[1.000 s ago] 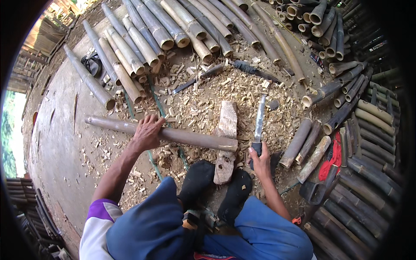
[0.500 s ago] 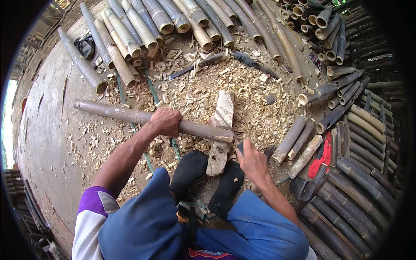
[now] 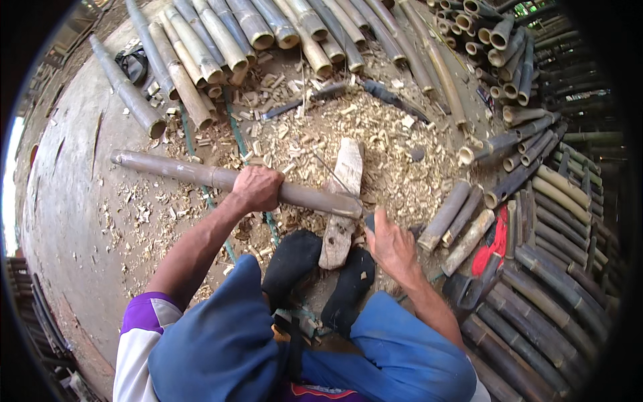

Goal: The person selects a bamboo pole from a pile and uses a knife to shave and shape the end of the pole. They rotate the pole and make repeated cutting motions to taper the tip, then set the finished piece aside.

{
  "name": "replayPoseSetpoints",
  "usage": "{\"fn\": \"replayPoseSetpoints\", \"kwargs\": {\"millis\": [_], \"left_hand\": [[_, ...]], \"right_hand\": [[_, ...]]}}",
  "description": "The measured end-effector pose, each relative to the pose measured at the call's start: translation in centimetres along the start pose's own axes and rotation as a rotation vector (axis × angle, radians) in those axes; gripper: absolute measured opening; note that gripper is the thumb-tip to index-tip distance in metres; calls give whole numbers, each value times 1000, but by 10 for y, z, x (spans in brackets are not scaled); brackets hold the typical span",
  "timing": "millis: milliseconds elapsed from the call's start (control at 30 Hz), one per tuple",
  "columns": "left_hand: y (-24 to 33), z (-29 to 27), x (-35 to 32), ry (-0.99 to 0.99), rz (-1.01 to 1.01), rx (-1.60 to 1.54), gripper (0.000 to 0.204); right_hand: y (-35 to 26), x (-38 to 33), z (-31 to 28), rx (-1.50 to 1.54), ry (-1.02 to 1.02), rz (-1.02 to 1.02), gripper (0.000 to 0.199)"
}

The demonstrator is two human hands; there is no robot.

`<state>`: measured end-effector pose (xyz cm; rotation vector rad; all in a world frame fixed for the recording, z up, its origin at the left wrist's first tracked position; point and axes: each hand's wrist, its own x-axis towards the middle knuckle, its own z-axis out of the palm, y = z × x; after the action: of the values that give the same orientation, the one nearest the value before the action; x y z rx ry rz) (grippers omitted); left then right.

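One long grey-brown bamboo pole [image 3: 201, 175], round and smooth-skinned, lies across the dirt floor with its near end resting on a pale, rough-hewn wooden chopping block [image 3: 343, 194]. Left hand [image 3: 258, 189] wrapped tight around the pole at mid-length. Right hand [image 3: 390, 244] closed around a dark tool handle just beside the pole's cut end; blade hidden, cannot tell its shape. Two black-socked feet [image 3: 321, 271] flank the block's near end. Pale, curled bamboo shavings [image 3: 395, 161] litter the ground around the block, too many to count. Hollow cut bamboo lengths [image 3: 268, 30] are stacked along the far edge of the floor; three short ones [image 3: 455, 224] lie beside the right hand.
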<state>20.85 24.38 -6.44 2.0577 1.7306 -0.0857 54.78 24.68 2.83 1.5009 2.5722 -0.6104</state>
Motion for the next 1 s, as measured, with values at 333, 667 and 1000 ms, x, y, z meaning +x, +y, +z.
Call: {"fn": "replayPoseSetpoints", "kwargs": {"millis": [333, 667, 1000], "left_hand": [[7, -11, 9, -94, -21, 40, 17], [2, -2, 9, -95, -5, 16, 18], [5, 22, -12, 238, 39, 26, 20]], "right_hand": [[20, -2, 18, -141, -84, 82, 37], [34, -3, 16, 0, -19, 28, 39], [9, -6, 8, 260, 162, -87, 32]]}}
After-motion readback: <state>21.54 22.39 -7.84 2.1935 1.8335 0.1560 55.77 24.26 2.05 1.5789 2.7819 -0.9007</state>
